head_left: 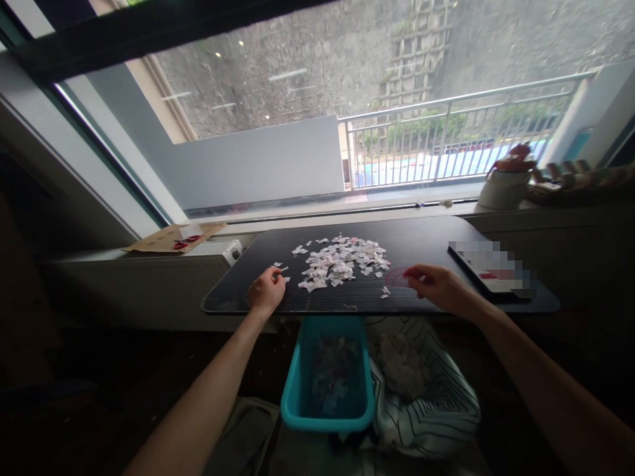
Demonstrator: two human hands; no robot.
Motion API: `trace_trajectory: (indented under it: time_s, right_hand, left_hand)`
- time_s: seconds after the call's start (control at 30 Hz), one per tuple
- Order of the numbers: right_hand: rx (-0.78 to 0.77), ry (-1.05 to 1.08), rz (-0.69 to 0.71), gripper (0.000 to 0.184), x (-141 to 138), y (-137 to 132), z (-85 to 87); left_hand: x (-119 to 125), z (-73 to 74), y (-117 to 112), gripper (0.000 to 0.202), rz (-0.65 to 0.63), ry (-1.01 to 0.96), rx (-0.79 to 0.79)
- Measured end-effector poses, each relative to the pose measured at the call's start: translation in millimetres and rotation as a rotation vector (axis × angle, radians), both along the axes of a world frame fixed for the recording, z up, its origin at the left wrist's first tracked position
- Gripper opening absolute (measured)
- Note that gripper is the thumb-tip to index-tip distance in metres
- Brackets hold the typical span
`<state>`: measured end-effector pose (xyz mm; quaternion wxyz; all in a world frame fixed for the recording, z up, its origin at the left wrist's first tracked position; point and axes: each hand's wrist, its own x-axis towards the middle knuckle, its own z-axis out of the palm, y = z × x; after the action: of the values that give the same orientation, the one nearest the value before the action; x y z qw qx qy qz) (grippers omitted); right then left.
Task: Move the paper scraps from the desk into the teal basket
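A loose heap of torn white paper scraps (340,261) lies in the middle of the dark table (417,235). My left hand (266,291) rests at the heap's left, near the front edge, its fingers curled together. A few stray scraps lie by its fingertips; what it pinches, if anything, I cannot make out. Between the thumb and fingers of my right hand (436,285) is a pink see-through protractor (395,277), held low over the tabletop at the right of the heap. Two small scraps lie just in front of it.
Below the front edge stand a turquoise bin (294,396) with paper scraps inside and a striped bag-lined basket (454,403) holding crumpled paper. A tablet-like object (476,264), partly blurred, lies at right. Red scissors (186,242) on cardboard and a bottle (506,188) rest near the window.
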<state>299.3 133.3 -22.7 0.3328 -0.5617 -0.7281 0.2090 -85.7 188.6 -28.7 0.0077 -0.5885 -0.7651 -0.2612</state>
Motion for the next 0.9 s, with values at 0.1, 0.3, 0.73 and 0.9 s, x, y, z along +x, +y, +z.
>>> trace_trajectory:
  time_s: [0.1, 0.3, 0.73, 0.9]
  right_hand:
    - [0.102, -0.112, -0.11, 0.027, -3.8, -15.6, 4.1]
    - [0.157, -0.246, -0.13, 0.024, -37.6, -41.9, 1.3]
    - [0.24, -0.371, 0.059, 0.028, -38.8, -33.6, 9.9]
    - [0.251, -0.331, -0.011, 0.029, -46.5, -16.4, 9.9]
  left_hand:
    - [0.5, 0.3, 0.3, 0.023, 0.002, 0.013, -0.004]
    - [1.9, 0.9, -0.8, 0.023, 0.009, 0.029, -0.005]
    - [3.7, 0.1, -2.3, 0.022, 0.005, 0.039, -0.006]
    - [4.1, -0.1, -3.3, 0.021, 0.005, 0.037, -0.006]
